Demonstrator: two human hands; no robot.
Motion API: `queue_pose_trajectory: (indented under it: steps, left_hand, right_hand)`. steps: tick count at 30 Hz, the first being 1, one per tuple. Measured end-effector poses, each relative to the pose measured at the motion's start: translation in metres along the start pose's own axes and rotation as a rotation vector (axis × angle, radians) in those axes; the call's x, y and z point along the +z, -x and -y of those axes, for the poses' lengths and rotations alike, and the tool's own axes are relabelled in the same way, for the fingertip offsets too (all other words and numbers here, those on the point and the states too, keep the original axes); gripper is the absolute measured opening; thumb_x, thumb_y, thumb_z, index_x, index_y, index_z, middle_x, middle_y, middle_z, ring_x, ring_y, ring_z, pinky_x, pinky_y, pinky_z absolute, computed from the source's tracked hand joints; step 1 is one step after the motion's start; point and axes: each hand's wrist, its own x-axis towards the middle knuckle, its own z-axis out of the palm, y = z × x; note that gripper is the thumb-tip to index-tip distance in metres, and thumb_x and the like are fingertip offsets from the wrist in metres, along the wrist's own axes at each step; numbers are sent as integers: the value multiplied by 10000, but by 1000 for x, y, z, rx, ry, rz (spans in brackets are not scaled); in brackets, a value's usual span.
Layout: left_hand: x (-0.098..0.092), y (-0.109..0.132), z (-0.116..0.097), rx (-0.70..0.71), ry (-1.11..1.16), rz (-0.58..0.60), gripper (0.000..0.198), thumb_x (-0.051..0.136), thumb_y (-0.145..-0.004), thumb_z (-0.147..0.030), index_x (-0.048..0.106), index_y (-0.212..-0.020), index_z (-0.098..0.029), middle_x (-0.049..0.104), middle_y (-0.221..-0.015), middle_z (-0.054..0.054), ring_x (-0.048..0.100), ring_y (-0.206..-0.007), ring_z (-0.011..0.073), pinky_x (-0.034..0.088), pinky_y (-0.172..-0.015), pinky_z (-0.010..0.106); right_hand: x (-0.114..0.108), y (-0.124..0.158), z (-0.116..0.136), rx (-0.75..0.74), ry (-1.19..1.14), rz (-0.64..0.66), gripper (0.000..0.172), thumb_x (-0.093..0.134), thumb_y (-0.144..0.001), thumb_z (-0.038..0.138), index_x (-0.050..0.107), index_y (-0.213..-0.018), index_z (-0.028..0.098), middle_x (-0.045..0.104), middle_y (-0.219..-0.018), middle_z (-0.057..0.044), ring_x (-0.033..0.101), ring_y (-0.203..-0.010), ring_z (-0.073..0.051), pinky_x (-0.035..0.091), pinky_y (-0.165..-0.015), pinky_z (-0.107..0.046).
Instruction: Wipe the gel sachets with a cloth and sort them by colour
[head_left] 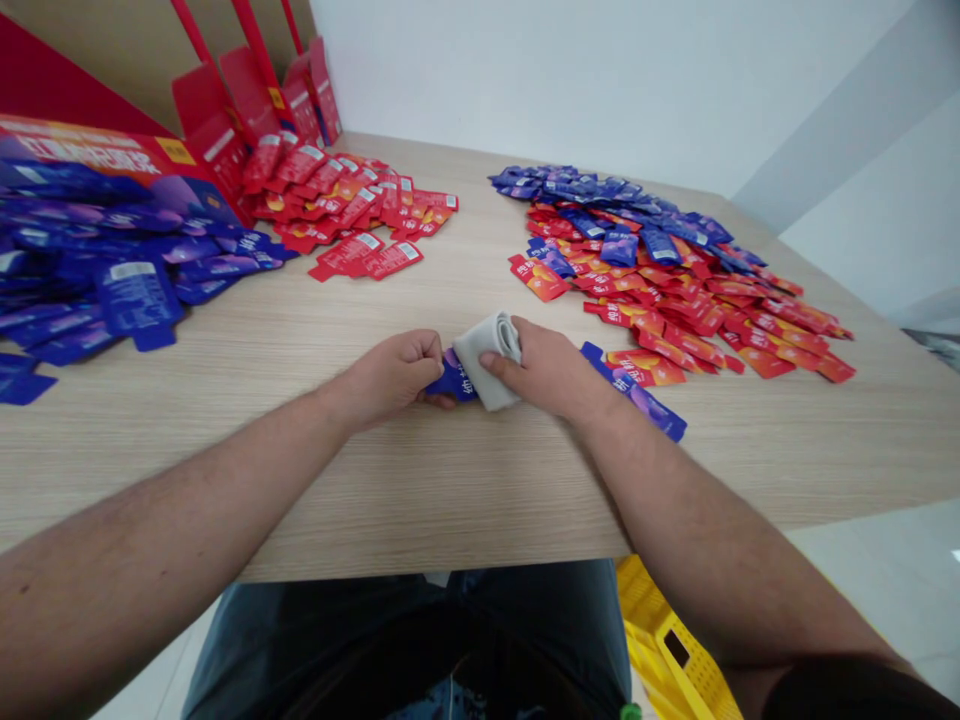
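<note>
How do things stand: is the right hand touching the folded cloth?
Touching. The head view shows the right hand pressed against the folded cloth, its fingers lying on the cloth with no gap.

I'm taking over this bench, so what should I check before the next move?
1. Left hand grips the blue sachet: ok.
2. Right hand holds the folded white cloth against that sachet: ok.
3. Sachet surface under the cloth is clean: cannot tell, it is hidden.
4. Red sachets and blue sachets on the left lie in separate heaps: ok.
5. Right-hand heap of sachets is sorted by colour: not ok, red and blue mingle.
</note>
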Motion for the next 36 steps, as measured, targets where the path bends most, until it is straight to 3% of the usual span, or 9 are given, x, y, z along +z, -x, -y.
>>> queue_pose_trajectory:
  steps: [5, 8, 11, 17, 23, 27, 29, 32, 36]
  left_hand:
    - [0, -1, 0, -3, 0, -15, 164, 562, -746, -87, 444, -687, -184, 498, -593, -39, 556, -566, 105, 601, -607, 313]
    - [1, 0, -1, 5, 4, -3, 160, 560, -753, -91, 447, -687, -184, 483, -580, -44, 544, -558, 104, 601, -608, 315]
    - [1, 0, -1, 7, -35, -8, 147, 561, -749, -79, 464, -702, -179, 519, -616, -33, 561, -586, 103, 590, -601, 281]
    - [1, -1, 0, -12, -20, -28, 165, 559, -764, -89, 442, -704, -188, 506, -629, -38, 568, -593, 111, 609, -622, 327]
    - [1, 0, -2, 2, -49, 19, 144, 593, -762, -110, 474, -735, -186, 558, -660, -27, 605, -620, 114, 592, -645, 291]
    - [1, 1, -2, -3, -55, 3, 140, 565, -818, -152, 436, -807, -206, 641, -765, 10, 678, -724, 163, 579, -635, 303]
    - [-1, 1, -2, 33, -147, -21, 120, 553, -860, -201, 435, -869, -218, 664, -808, 26, 678, -709, 177, 543, -592, 287]
    - [-8, 4, -6, 211, -490, -155, 120, 591, -854, -216, 490, -917, -222, 626, -748, 3, 595, -625, 153, 456, -584, 257]
    - [-21, 7, -13, 451, -825, -265, 110, 602, -830, -180, 588, -933, -215, 609, -792, 13, 546, -736, 173, 421, -704, 276]
  right_hand:
    - [-3, -3, -13, 214, 122, -95, 403, 524, -921, 476, 617, -1147, 156, 713, -1084, -175, 666, -961, -321, 475, -765, -387]
    - [-3, 0, -4, 123, 27, -117, 404, 518, -924, 497, 611, -1148, 174, 716, -1072, -140, 662, -952, -294, 473, -768, -369]
    - [2, 2, 6, -26, -27, 0, 369, 519, -926, 494, 613, -1108, 187, 723, -1034, -109, 661, -913, -267, 466, -757, -347]
    - [0, -2, -8, 182, 88, -72, 380, 520, -924, 470, 611, -1138, 169, 713, -1090, -153, 664, -961, -303, 465, -762, -367]
    - [5, 3, 14, -70, -46, 34, 371, 514, -926, 510, 615, -1094, 196, 727, -1025, -99, 669, -918, -265, 477, -766, -348]
    - [-2, -5, -14, 197, 82, -66, 402, 537, -912, 469, 632, -1150, 159, 718, -1089, -167, 669, -982, -320, 494, -810, -403]
    - [-11, -7, -31, 274, 60, -184, 424, 543, -906, 458, 633, -1186, 153, 708, -1136, -176, 660, -1036, -341, 497, -845, -431]
    - [-22, -6, -39, 279, -42, -329, 466, 526, -914, 458, 616, -1252, 150, 691, -1206, -168, 636, -1111, -345, 486, -908, -461]
    - [-24, -3, -31, 229, -106, -355, 468, 519, -915, 456, 622, -1251, 148, 691, -1213, -158, 631, -1116, -335, 474, -940, -471]
